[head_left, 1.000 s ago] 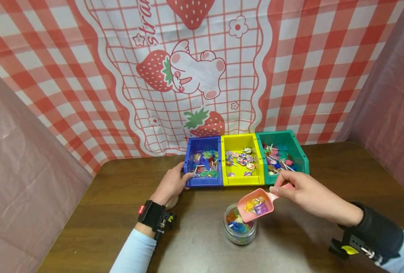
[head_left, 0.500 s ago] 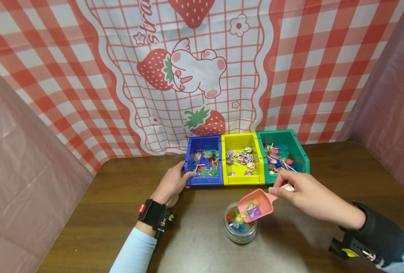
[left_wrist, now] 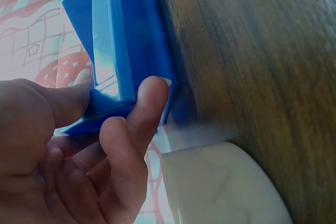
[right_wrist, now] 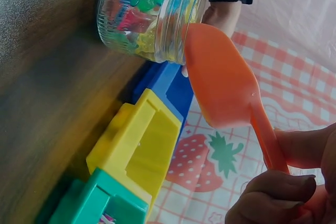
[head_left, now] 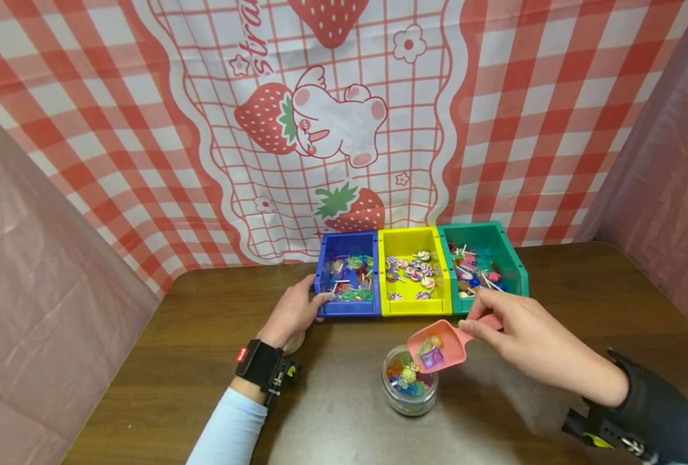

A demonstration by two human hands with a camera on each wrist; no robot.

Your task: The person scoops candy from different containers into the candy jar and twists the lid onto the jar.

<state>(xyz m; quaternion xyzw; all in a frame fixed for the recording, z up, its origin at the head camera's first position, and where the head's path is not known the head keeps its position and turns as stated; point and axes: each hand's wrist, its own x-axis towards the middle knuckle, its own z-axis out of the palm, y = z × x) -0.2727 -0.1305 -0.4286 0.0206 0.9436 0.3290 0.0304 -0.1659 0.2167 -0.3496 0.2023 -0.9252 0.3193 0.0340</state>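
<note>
My right hand [head_left: 524, 336] pinches the handle of a pink scoop [head_left: 455, 356] between thumb and fingers. In the scoop lie a purple candy-like piece [head_left: 432, 358] and some clear yellowish pieces. Its lip is tilted over the mouth of a clear glass jar [head_left: 410, 403], which holds colourful translucent pieces. In the right wrist view the scoop [right_wrist: 223, 82] shows its underside, its tip at the jar's rim. My left hand [head_left: 292, 313] grips the near left corner of the blue bin [head_left: 346, 310], thumb on one side of the wall and fingers on the other.
A yellow bin [head_left: 414, 307] with swirl lollipops and a green bin [head_left: 515, 281] with mixed small pieces stand beside the blue one. A cream rounded object [left_wrist: 226, 182] lies near my left wrist. A checked strawberry cloth [head_left: 344, 129] hangs behind the table [head_left: 204, 349].
Yellow pieces have dropped from the scoop into the jar, leaving fewer in it. The scoop has shifted only slightly. My left hand stays on the blue bin.
</note>
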